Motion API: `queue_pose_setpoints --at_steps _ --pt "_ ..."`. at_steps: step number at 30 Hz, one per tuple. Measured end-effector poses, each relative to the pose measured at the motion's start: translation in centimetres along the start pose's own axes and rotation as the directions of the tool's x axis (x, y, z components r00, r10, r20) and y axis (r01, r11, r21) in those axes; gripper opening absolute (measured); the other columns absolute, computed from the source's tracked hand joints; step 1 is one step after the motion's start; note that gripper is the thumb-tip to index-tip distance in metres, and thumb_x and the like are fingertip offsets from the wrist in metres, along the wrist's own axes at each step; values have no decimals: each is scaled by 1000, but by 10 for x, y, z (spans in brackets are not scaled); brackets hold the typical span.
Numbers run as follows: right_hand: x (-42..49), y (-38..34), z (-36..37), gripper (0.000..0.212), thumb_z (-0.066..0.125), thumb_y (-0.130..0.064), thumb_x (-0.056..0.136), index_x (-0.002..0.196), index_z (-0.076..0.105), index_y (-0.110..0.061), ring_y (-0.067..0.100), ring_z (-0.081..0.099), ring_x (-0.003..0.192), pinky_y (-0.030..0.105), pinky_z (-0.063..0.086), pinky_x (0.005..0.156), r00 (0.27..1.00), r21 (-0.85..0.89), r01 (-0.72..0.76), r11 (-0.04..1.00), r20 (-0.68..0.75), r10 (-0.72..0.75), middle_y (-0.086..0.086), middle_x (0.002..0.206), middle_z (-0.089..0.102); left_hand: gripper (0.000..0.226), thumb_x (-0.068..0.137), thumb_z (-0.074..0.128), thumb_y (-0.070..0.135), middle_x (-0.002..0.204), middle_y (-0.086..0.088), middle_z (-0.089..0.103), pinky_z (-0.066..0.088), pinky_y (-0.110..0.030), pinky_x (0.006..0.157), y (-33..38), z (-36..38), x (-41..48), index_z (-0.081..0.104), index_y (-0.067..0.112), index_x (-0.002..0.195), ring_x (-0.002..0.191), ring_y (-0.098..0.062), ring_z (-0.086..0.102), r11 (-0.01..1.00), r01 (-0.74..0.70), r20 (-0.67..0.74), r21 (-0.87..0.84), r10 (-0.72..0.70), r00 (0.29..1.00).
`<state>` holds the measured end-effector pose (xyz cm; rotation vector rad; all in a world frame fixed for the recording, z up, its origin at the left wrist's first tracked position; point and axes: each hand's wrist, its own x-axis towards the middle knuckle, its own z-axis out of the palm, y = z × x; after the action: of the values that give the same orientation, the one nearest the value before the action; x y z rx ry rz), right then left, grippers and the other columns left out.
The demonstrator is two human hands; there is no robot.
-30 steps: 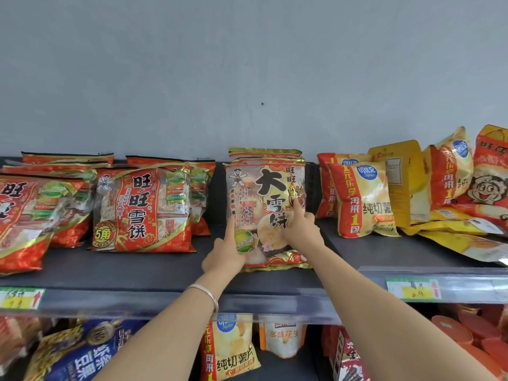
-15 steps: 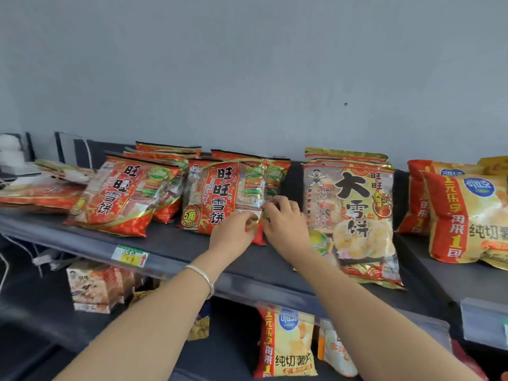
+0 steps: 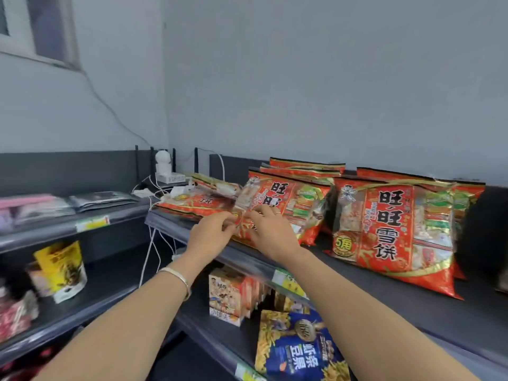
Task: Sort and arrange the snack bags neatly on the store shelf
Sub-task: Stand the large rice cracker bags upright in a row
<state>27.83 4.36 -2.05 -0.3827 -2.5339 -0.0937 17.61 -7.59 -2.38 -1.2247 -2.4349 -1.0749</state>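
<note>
shifted left to next red bag [image 3: 291, 202]: left hand [image 3: 211, 237], right hand [image 3: 270, 236] pinch its blurred lower edge.

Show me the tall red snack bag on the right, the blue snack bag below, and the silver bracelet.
Tall red snack bag [image 3: 384, 229], head view, centre red label panel.
Blue snack bag [image 3: 302, 353], head view, blue front face.
Silver bracelet [image 3: 176, 275], head view, band across left wrist.
</note>
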Motion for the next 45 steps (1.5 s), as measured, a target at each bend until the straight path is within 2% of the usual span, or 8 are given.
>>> queue_pose_setpoints --at_steps 13,20,24,29,31,34,38,45 --pt "132 -69 84 44 48 -29 93 136 46 -19 32 42 126 47 45 95 996 -28 31 999 79 -29 8 137 45 23 91 56 17 98 10 60 47 -41 92 -144 -24 75 63 26 111 101 -16 58 982 97 -19 -165 -102 995" --pt "202 -58 112 41 48 -21 90 131 51 -18 31 44 128 46 32 107 998 -188 -16 982 -61 4 10 133 52 31 92 55 15 117 3 63 46 -34 96 -150 -12 136 59 21 122 105 -13 57 977 54 -48 -205 -65 997" --pt "252 -46 123 51 56 -21 89 138 41 -17 32 45 128 45 34 105 998 -306 -51 951 30 63 11 135 50 28 93 53 10 117 5 60 36 -13 81 -147 -4 172 61 17 119 97 -3 51 978 31 -46 -209 -42 998" --pt "299 -37 136 81 61 -27 89 152 11 -18 38 50 122 49 40 99 944 -373 -172 912 202 261 17 136 49 28 92 56 13 115 6 60 38 -18 89 -167 1 198 59 18 120 105 -6 53 963 71 0 -259 -73 997" --pt "310 -34 141 67 57 -21 90 148 25 -14 34 59 111 41 47 85 940 -388 -171 906 211 268 12 125 59 29 92 56 14 116 6 60 40 -20 90 -178 1 205 59 19 120 109 -9 55 960 84 49 -268 -74 996" --pt "320 -30 138 31 52 -14 93 124 58 -13 29 64 103 34 42 69 968 -418 -133 899 141 209 5 113 65 29 92 55 14 117 -1 61 46 -27 91 -190 -3 219 58 18 121 109 -15 57 950 129 79 -283 -111 991" --pt "330 -24 111 26 51 -12 93 116 61 -12 31 64 100 36 44 69 947 -279 -312 908 -17 321 8 108 66 44 93 56 17 128 -4 55 42 -24 87 -190 -5 238 45 19 136 106 -15 55 957 92 128 -274 -58 990" --pt "327 -17 54 14 43 -11 96 99 56 -11 31 60 85 36 44 66 776 93 -561 823 -289 561 9 93 60 85 86 65 21 155 -5 23 33 -45 111 -171 3 260 9 34 150 136 -31 36 936 -36 250 -350 131 959"
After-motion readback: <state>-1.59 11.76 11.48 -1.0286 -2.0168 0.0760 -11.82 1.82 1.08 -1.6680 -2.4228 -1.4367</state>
